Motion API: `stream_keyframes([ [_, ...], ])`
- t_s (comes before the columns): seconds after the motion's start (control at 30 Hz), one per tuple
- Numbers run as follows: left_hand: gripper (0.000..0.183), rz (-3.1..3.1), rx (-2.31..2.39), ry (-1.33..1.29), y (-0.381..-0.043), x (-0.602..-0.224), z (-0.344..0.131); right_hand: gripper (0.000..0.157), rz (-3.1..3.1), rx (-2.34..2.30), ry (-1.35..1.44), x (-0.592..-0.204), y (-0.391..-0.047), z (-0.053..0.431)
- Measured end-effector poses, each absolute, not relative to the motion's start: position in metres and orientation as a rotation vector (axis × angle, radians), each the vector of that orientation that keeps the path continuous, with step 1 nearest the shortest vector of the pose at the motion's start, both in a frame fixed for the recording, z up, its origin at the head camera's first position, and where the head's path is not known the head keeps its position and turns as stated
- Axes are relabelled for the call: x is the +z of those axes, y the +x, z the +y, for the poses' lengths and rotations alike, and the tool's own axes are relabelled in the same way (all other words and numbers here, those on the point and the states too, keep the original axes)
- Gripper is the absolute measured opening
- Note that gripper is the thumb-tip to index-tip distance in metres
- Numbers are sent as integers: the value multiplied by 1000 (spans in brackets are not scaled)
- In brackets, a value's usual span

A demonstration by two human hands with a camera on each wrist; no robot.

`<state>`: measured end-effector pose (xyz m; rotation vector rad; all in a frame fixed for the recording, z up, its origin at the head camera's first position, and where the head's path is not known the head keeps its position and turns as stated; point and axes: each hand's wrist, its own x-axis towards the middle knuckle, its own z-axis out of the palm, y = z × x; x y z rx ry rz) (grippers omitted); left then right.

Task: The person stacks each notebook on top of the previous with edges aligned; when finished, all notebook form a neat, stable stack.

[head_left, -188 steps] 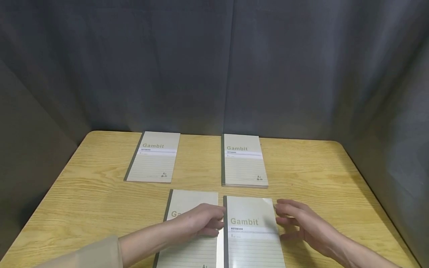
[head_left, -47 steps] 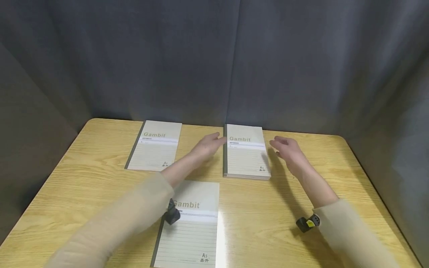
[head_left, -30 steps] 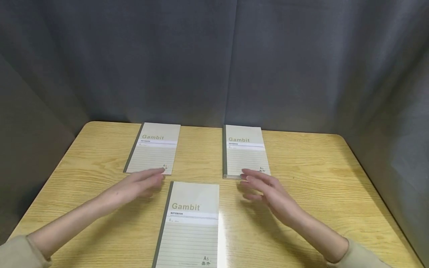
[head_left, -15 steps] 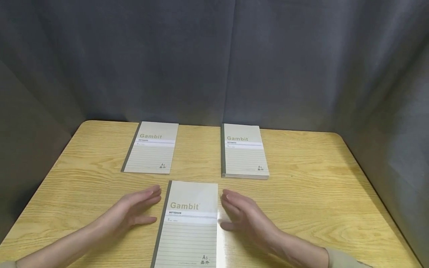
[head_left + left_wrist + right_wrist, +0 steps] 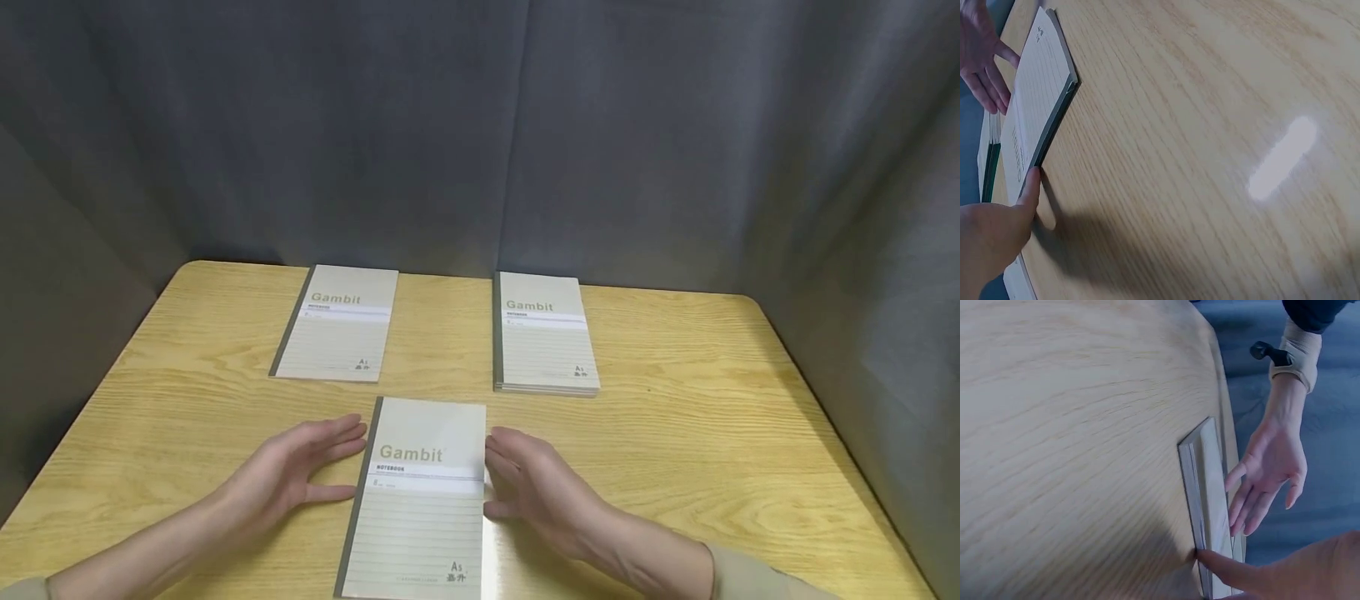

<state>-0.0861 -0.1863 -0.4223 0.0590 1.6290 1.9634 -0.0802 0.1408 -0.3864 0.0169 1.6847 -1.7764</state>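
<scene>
A pale Gambit notebook with a dark spine lies front centre on the table, its spine to the left. My left hand is at that spine, fingers extended and thumb apart; the left wrist view has the thumb right at the spine edge. Along the opposite long edge is my right hand, fingers slightly bent. In the right wrist view its thumb meets the page edge. Behind the notebook, a neat stack of matching notebooks stands at back right, and another notebook lies at back left.
The wooden table has rounded far corners. A dark grey curtain hangs around its back and sides. Bright light reflects off the tabletop beside the front notebook.
A second front notebook seen earliest is gone from there, and the back right stack is thicker. Both hands have come back from that stack to the sides of the front notebook.
</scene>
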Motion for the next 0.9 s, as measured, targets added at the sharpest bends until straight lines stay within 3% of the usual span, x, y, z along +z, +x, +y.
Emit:
stream_keyframes([
  [0.17, 68, 1657, 1961, 8, -85, -424, -186, 85, 1684, -1781, 43, -386, -81, 139],
  [0.37, 74, 1621, 1893, -16, -85, -427, -184, 43, 1706, -1823, 116, -388, -84, 135],
  [0.67, 85, 1894, 1686, 139, -85, -417, -179, 58, 1925, -1806, 27, -397, -79, 135],
  [0.9, 109, 1972, 1553, 300, -102, -383, -165, 60, 1989, -1897, -14, -384, -95, 140],
])
